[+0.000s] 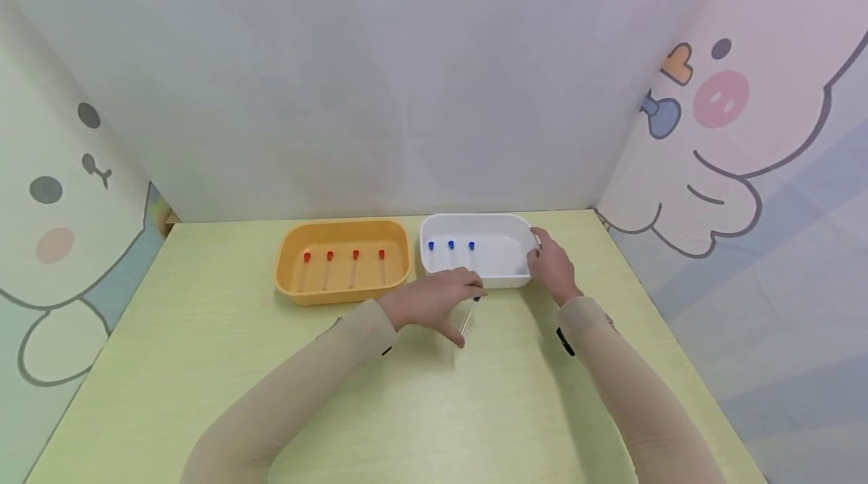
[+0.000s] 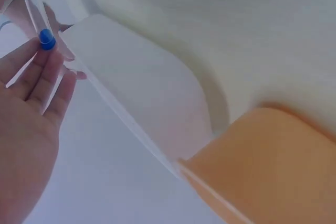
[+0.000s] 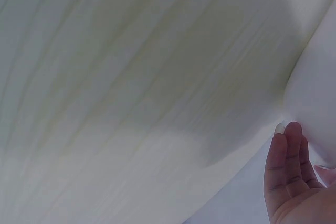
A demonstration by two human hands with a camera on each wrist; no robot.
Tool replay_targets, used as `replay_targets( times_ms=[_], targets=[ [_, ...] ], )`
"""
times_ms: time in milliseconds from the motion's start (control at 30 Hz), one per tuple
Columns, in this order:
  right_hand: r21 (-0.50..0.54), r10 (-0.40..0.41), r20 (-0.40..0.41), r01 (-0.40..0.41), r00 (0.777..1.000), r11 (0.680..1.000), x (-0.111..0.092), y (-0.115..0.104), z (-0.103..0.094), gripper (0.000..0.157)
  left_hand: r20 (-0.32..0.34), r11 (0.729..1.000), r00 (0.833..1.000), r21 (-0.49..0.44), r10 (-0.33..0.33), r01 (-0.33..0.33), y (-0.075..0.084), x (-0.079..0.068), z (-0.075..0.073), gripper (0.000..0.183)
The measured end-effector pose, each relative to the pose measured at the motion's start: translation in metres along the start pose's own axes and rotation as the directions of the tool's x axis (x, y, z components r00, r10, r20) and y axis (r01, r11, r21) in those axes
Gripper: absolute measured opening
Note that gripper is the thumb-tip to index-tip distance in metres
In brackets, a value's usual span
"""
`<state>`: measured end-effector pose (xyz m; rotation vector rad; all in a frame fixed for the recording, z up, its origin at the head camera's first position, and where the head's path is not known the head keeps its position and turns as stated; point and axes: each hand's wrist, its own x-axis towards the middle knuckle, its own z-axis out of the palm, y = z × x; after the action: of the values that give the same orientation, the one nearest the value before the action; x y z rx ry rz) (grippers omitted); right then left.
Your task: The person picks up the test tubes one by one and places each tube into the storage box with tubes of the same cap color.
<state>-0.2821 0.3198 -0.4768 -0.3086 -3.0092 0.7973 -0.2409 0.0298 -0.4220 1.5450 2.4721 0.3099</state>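
In the head view my left hand (image 1: 437, 299) pinches a clear, thin test tube (image 1: 468, 318) with a blue cap, thumb at one end and fingertips by the cap. It is just in front of the white tray (image 1: 502, 282). The left wrist view shows the blue cap (image 2: 47, 39) against the fingertips. Three blue-capped test tubes (image 1: 450, 246) lie side by side in the left part of the white tray. My right hand (image 1: 554, 267) holds that tray's right end, with the fingers (image 3: 291, 156) along its outer side in the right wrist view.
An orange tray (image 1: 346, 294) stands left of the white one, holding several red-capped test tubes (image 1: 329, 256) in a row. Both trays sit near the back of the light wooden table (image 1: 434, 408). A pale curtain (image 1: 380, 92) hangs behind, with cartoon-printed sheets at both sides.
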Motion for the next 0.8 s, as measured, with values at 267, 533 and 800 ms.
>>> replay_targets(
  times_ms=[267, 533, 800],
  targets=[
    [0.02, 0.018, 0.008, -0.018, 1.0, 1.0, -0.001, 0.0, 0.001, 0.058, -0.12, 0.993, 0.987, 0.027, -0.109, 0.113, -0.005, 0.02, -0.012, 0.096],
    [0.023, 0.021, 0.0, -0.021, 1.0, 1.0, 0.0, 0.002, 0.004, 0.058, -0.222, 0.98, 0.955, -0.028, -0.197, 0.196, -0.008, 0.042, -0.016, 0.096],
    [0.026, 0.009, -0.02, -0.009, 1.0, 1.0, -0.001, 0.0, 0.002, 0.057, -0.297, 0.966, 0.92, -0.103, -0.256, 0.235, -0.007, 0.065, -0.021, 0.093]
  ],
)
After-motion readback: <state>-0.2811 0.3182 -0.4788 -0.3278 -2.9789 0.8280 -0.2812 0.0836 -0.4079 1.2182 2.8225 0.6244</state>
